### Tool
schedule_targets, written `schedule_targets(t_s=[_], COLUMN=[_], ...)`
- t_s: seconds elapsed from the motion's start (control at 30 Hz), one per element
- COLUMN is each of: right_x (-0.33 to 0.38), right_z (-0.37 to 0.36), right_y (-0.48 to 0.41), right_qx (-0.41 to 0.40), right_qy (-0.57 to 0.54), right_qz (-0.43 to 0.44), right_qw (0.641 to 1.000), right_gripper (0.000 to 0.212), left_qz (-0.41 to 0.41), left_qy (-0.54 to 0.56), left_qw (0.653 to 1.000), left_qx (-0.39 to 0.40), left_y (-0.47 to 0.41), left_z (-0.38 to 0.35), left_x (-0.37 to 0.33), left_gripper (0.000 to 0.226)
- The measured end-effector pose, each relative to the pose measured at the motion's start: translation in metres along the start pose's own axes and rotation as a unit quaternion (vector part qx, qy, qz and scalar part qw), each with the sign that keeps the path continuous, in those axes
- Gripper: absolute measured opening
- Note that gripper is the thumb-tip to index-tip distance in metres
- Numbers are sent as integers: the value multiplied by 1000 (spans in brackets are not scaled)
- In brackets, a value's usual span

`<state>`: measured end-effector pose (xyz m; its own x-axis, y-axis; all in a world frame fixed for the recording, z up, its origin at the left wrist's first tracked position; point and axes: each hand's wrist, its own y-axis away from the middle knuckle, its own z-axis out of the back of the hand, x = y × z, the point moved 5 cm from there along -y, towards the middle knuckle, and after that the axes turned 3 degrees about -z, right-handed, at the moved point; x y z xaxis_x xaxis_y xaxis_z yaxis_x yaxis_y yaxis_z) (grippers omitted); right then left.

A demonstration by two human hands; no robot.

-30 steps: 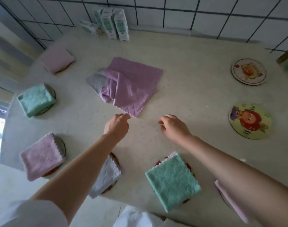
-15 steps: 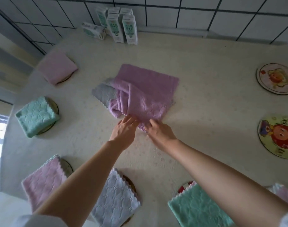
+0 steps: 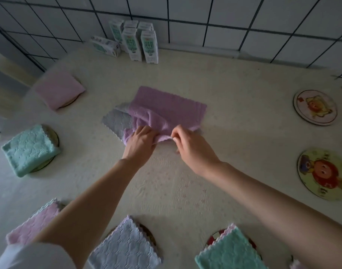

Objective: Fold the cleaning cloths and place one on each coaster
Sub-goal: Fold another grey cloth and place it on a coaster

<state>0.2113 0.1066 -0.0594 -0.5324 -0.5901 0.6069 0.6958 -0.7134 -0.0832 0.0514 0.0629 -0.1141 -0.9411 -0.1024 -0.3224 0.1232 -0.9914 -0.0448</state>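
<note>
Your left hand [image 3: 140, 144] gripped the purple cloth [image 3: 166, 107] at its near edge, fingers curled into the bunched fabric, and your right hand [image 3: 193, 146] pinched that same edge just beside it, thumb against fingertips, raising a small ridge between the two hands. The purple cloth lay mid-table, its far edge flat and straight, its near-left part rumpled over a grey cloth [image 3: 115, 121] whose scalloped corner stuck out at 9 o'clock. The table [image 3: 234, 90] was bare from 12 to 3 o'clock of the cloth, and bare again at 6 o'clock under your forearms. At 3 o'clock, well apart from the cloth, lay the far coaster [image 3: 314, 107] and the near coaster [image 3: 325, 173], both uncovered. Folded cloths sat on coasters round the left and near edges: the far pink cloth [image 3: 58, 90] at 10 o'clock, the left green cloth [image 3: 28, 149] at 9, the near pink cloth [image 3: 32, 224] at 7, the pale cloth [image 3: 125, 247] at 6 and the near green cloth [image 3: 230, 253] at 5. Cartons [image 3: 141, 43] stood at 12 o'clock against the wall.
</note>
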Motion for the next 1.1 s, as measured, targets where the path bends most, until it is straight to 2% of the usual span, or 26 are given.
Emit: schedule_targets(t_s=[0.13,0.3,0.5,0.6,0.67,0.73,0.87,0.97,1.1], right_x=[-3,-34,-69,-70,-65,-59,-63,-73,-95], right_z=[48,85,103,130,153,178,219,244,269], right_y=[-13,-35,-68,-79,-83,-81,-63,-36,19], right_qx=[-87,-155,-106,-136,-163,-188,-224,-244,-242], right_qy=[-61,-64,-6,-26,-26,-28,-37,-32,4], right_qz=[-2,-51,-148,-170,-158,-139,-106,-73,-41], right_qw=[994,985,983,976,974,972,968,967,969], right_gripper=[7,6,8,11,12,13,9,7,2], left_qz=[48,112,174,188,194,188,127,83,68], left_qy=[37,68,89,93,139,181,179,179,159], left_qw=[998,990,979,976,967,957,956,959,963], left_qx=[-15,-50,-51,-57,-84,-125,-192,-204,-207], left_y=[-24,-44,-79,-95,-106,-117,-124,-114,-83], left_z=[23,53,88,109,127,146,171,167,140], left_x=[24,41,33,23,10,-10,-63,-99,-144], left_gripper=[28,21,29,35,38,39,41,41,37])
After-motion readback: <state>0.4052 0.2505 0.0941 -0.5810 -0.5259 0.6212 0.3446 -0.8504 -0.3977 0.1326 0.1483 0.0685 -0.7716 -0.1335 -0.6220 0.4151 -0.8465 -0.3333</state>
